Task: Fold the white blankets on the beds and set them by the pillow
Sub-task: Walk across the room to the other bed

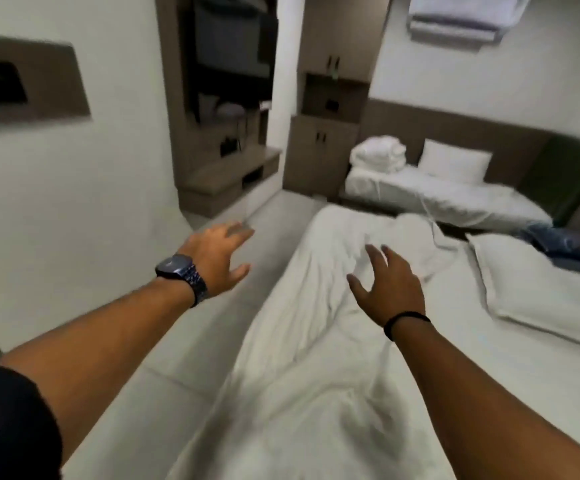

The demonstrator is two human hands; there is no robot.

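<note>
A rumpled white blanket (316, 358) lies spread along the near bed, reaching toward its far end. A white pillow (531, 296) rests on the right side of this bed. My right hand (390, 287) hovers over the blanket with fingers spread, holding nothing. My left hand (217, 256), with a dark watch on the wrist, is stretched out over the floor left of the bed, also empty and spread. On the far bed a folded white blanket (378, 155) sits next to a white pillow (454, 162).
Pale tiled floor (163, 341) runs along the near bed's left side. A brown wall unit with shelves (229, 168) and a cupboard (323, 154) stand at the back. A dark blue cloth (558, 242) lies between the beds. The headboard (489, 136) lines the right wall.
</note>
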